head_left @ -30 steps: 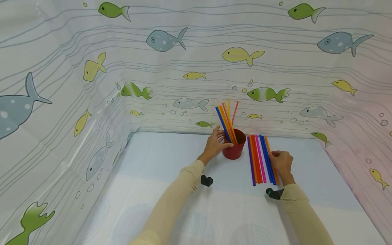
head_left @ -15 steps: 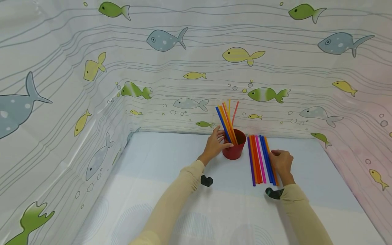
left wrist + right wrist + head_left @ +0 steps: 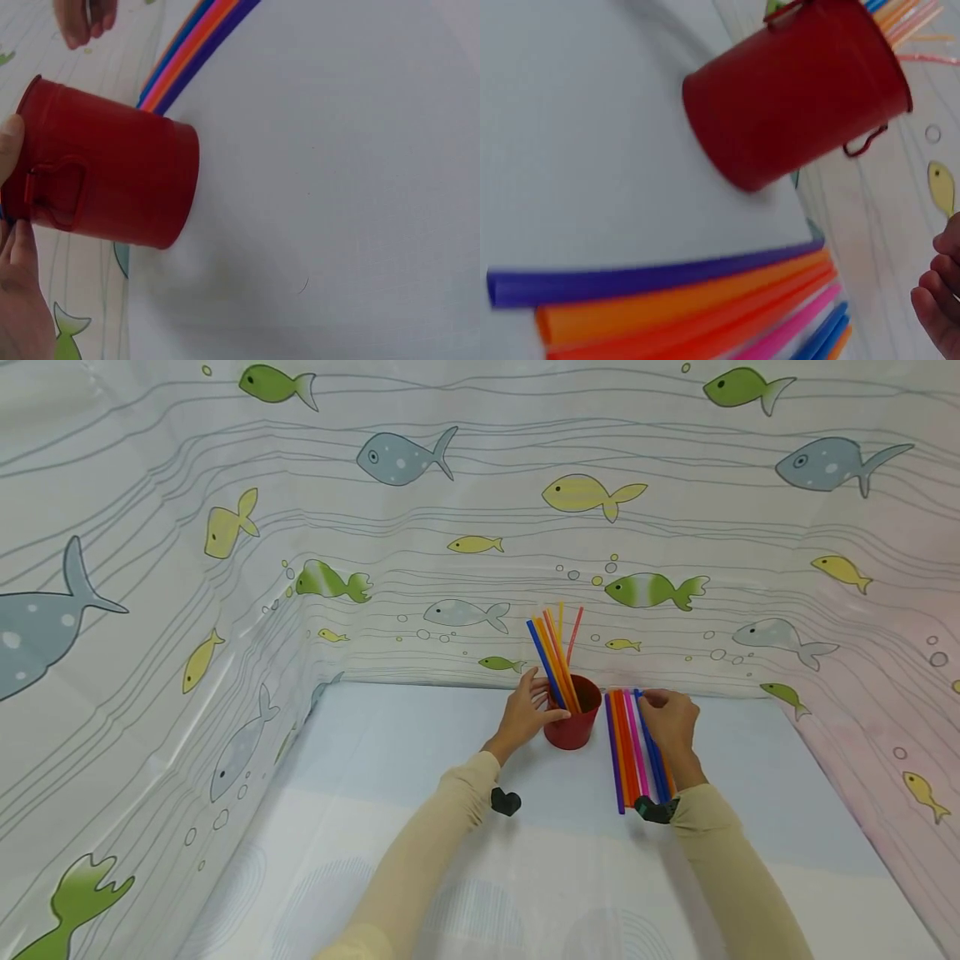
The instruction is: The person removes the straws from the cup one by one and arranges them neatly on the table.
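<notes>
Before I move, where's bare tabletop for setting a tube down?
Bare tabletop lies left of the left hand, right of the right hand, and between the sleeves. Crowded: the stretch from red cup to right hand, where colored tubes lie side by side.

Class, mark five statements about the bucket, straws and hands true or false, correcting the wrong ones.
1. The red bucket stands upright. True.
2. The right hand is near the row of straws. True.
3. The left hand is at the row of straws. False: the left hand holds the bucket.
4. Several straws lean in the bucket. True.
5. In the row, pink lies nearest the bucket. False: the purple straw does.
</notes>
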Available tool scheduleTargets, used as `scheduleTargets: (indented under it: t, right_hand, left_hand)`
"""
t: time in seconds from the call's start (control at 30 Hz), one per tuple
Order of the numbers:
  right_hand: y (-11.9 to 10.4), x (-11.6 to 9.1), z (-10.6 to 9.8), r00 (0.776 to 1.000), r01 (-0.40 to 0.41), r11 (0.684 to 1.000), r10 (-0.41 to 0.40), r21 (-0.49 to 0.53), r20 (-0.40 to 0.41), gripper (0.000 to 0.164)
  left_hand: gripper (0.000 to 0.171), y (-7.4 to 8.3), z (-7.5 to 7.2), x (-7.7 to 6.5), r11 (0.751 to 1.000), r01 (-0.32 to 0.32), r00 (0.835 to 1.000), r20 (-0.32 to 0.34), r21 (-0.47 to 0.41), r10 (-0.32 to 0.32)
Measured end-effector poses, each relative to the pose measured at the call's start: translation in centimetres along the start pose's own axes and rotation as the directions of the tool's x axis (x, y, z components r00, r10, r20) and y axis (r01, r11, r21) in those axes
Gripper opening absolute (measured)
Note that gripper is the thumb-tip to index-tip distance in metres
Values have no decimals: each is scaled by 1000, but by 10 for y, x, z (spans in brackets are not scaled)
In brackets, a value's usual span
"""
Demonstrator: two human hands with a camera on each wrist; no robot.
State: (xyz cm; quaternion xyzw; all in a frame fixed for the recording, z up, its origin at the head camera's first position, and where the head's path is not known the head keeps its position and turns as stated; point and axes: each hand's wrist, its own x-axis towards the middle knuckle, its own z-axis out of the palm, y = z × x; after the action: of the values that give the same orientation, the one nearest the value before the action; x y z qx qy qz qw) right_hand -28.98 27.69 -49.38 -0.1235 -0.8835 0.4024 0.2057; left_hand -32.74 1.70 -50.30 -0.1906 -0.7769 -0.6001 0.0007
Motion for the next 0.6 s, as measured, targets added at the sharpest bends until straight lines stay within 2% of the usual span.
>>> scheduleTargets:
  t: [0.2, 0.37, 0.6]
  right_hand:
    - [-32, 6, 14, 995, 99, 994, -99, 46, -12, 28]
    - [-58, 3, 27, 990, 140, 983, -141, 120, 5, 24]
    - [-76, -1, 47, 973, 229, 958, -230, 175, -14, 19]
  left_hand:
    - [96, -1, -1, 1, 1000, 2, 1000, -6, 5, -2]
    - [96, -1, -1, 1, 1000, 9, 1000, -13, 14, -8]
    - [96, 1, 1, 0, 1000, 3, 1000, -18, -5, -3]
